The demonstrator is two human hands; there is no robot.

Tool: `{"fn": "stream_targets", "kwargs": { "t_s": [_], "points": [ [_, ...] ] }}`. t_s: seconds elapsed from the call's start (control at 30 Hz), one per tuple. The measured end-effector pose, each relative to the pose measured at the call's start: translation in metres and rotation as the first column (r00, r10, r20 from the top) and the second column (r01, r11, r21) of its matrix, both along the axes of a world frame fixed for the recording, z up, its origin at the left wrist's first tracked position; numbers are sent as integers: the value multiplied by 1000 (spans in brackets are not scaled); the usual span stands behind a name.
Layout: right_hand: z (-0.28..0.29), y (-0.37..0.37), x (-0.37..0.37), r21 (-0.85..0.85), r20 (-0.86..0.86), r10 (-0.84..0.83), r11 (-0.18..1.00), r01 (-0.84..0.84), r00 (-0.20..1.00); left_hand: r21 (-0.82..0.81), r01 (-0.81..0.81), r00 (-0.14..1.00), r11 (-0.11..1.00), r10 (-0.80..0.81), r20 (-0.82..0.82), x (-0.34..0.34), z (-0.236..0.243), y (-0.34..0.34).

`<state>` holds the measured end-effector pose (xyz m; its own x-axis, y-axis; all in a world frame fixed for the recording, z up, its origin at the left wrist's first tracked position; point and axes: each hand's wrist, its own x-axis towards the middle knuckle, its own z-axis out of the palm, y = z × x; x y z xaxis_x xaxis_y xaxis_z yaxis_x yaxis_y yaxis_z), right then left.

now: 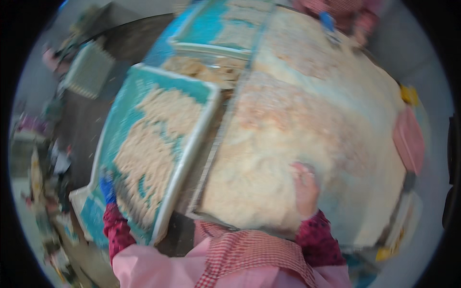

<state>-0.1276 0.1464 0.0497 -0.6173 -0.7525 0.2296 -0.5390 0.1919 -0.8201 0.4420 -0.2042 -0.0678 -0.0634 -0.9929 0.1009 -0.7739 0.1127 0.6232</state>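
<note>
My left hand point(108, 187), in a blue glove, is at the left side of a white-rimmed tray point(211, 101) with a teal lining; motion blur hides whether its fingers grip it. Inside lie flattened, irregular beige pieces point(146, 158) that look like dough or meat. My bare right hand point(305, 187) rests on or just over a broad bed of pale powder point(245, 182) in a metal-edged table tray, fingers stretched forward and slightly blurred. Pinkish lumpy patches point(288, 110) lie in the powder toward the back.
A similar tray point(177, 38) and a container of beige pieces point(187, 67) sit at the back. Another person's hands point(357, 38), one blue-gloved, are at the far right. A pink container point(408, 141) is on the right edge; white crates point(89, 69) stand at left.
</note>
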Motion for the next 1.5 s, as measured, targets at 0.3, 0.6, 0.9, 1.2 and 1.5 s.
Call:
{"fn": "stream_targets", "kwargs": {
  "t_s": [0.3, 0.6, 0.9, 1.2, 1.5],
  "points": [
    [-8, 78, 12, 455, -87, 409, 827, -329, 908, 110, 834, 544, 541, -771, -332, -357, 106, 142],
    [-112, 134, -96, 229, -165, -861, 441, 868, 481, -18, 975, 221, 224, -972, -82, -490, 22, 239],
    [-101, 70, -21, -70, 184, -318, 939, 335, 930, 77, 824, 531, 561, -720, -447, -462, 6, 231],
    [-49, 78, -42, 140, 52, -147, 980, 139, 988, 412, 899, 193, 150, 708, -679, -446, 15, 237],
    [-49, 42, -15, 18, 480, -210, 973, 230, 852, 431, 859, 109, 278, 723, -682, -477, 54, 272]
  ]
}}
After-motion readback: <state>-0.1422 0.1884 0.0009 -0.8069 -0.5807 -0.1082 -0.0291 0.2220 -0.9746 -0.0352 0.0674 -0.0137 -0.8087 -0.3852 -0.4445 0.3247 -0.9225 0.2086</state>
